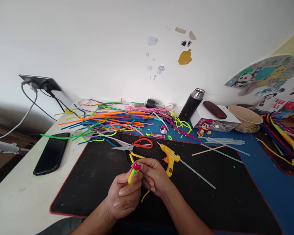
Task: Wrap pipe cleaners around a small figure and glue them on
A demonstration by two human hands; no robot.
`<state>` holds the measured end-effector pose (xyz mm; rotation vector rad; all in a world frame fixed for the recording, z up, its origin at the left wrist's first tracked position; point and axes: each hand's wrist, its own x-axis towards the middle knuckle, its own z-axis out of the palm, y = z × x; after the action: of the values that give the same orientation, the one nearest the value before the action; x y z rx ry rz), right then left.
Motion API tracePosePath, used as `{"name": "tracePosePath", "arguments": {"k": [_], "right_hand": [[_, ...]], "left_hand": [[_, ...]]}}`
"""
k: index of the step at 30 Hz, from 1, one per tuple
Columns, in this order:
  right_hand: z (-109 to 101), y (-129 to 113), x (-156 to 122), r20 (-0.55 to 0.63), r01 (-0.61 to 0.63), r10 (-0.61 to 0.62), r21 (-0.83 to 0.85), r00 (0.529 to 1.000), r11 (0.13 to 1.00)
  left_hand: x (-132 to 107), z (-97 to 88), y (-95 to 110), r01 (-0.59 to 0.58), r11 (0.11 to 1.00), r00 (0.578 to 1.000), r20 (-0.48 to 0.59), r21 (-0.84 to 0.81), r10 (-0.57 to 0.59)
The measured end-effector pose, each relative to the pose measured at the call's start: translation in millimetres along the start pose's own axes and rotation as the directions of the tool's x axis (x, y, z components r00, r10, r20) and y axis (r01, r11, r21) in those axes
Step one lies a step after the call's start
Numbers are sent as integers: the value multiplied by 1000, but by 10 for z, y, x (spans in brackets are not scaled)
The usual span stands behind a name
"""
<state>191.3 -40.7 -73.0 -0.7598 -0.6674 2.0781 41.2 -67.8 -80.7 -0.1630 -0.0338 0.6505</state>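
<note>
My left hand [126,195] is closed around a small pipe-cleaner piece [134,169], yellow and green with a magenta top. The fingers of my right hand [156,176] pinch its magenta end from the other side. A yellow pipe cleaner [145,195] hangs below the hands, its upper part hidden by them. Just beyond lie scissors [131,147] with red-orange handles. To the right of my right hand rests a yellow hot glue gun [171,158], a glue stick [198,174] coming out of its back.
Many coloured pipe cleaners [112,119] are heaped along the wall. A phone [52,152] lies at the left, and a black thermos [191,104] leans at the back. A small finished figure [204,128] stands by a white box [215,119]. Glue sticks [222,141] lie on the right.
</note>
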Motion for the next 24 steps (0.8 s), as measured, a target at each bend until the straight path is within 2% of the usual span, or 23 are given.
{"name": "tracePosePath", "arguments": {"k": [5,11,20,24], "right_hand": [[-12,-21,9,-31,33,-35,-49,999,998],[-18,-40,20,-80,60,-69,-110,994,992],[27,-41,55,-174,68,-112,-239,978,969],[38,-46,45,-174,74,-124,-268,977,961]], "left_hand": [[-4,113,126,50,990,998,32,130,-55],[-22,235,215,78,942,996,-65,328,-59],[-3,246,233,-31,948,985,-150,318,83],[16,217,259,-54,947,980,-163,318,111]]}}
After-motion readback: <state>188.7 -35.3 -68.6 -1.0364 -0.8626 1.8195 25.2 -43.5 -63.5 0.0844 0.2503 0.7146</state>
